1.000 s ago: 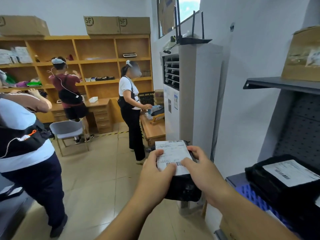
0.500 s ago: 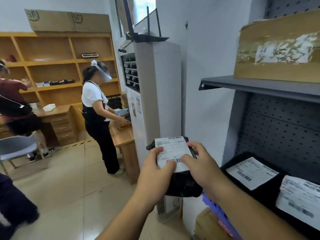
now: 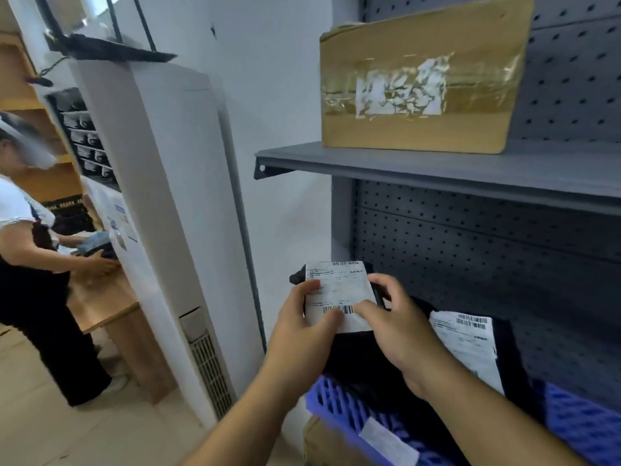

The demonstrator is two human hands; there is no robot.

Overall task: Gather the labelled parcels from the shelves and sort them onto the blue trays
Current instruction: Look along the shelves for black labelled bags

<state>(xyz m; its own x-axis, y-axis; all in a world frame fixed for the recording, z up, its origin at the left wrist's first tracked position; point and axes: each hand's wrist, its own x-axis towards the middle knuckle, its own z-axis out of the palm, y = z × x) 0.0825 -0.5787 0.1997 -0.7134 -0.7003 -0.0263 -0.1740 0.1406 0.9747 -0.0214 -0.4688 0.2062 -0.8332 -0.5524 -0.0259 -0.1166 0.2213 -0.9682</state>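
I hold a black parcel with a white shipping label [image 3: 337,292] in both hands, above the left end of a blue slatted tray [image 3: 339,408]. My left hand [image 3: 302,334] grips its left side with the thumb on the label near the barcode. My right hand [image 3: 400,331] grips its right side, thumb across the label's lower edge. A second black labelled parcel [image 3: 465,344] lies in the tray to the right, under my right forearm. The held parcel's lower part is hidden behind my hands.
A grey pegboard shelf unit has an upper shelf [image 3: 437,169] carrying a taped cardboard box [image 3: 420,82]. A tall white floor-standing unit [image 3: 168,203] stands left of it. A person [image 3: 30,250] works at a wooden desk [image 3: 107,297] at far left. Another cardboard box [image 3: 322,445] sits below the tray.
My view has swung right toward the grey shelves. Both hands have carried the parcel from open floor space to over the blue tray's left end; the grip is unchanged.
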